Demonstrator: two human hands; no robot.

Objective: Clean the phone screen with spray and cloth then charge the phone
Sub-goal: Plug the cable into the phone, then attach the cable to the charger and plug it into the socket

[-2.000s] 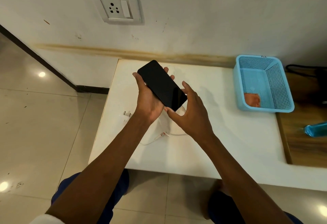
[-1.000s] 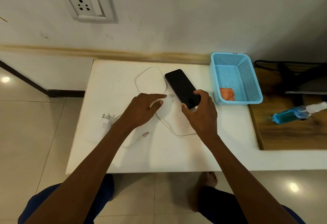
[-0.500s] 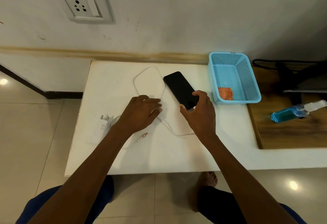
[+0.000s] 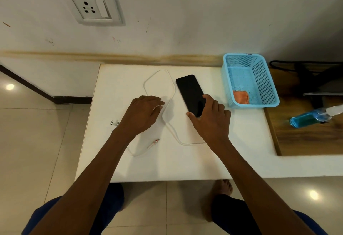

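Now the count: one phone (image 4: 189, 92), lying face-up and dark on the white table (image 4: 185, 160), slanted, just left of the basket. One white cable (image 4: 172, 93) loops across the table to the phone's left and trails near, its loose plug end (image 4: 155, 142) lying toward the near left. One charger plug (image 4: 114, 123) peeks out at the left, partly hidden behind the left forearm. Two hands are in play. The right hand (image 4: 209, 118) pinches the near end of the phone, thumb on the left edge and forefinger on the glass. The left hand (image 4: 143, 114) rests over the cable, fingers curled down; whether it actually grips the cable I cannot tell. Far right sits one blue basket (image 4: 267, 79) with one orange cloth (image 4: 241, 96) in its near corner. Further right, one blue spray bottle (image 4: 310, 118) lies on its side on a wooden surface (image 4: 306, 142). One wall socket (image 4: 91, 6) sits up on the far wall, left of centre.
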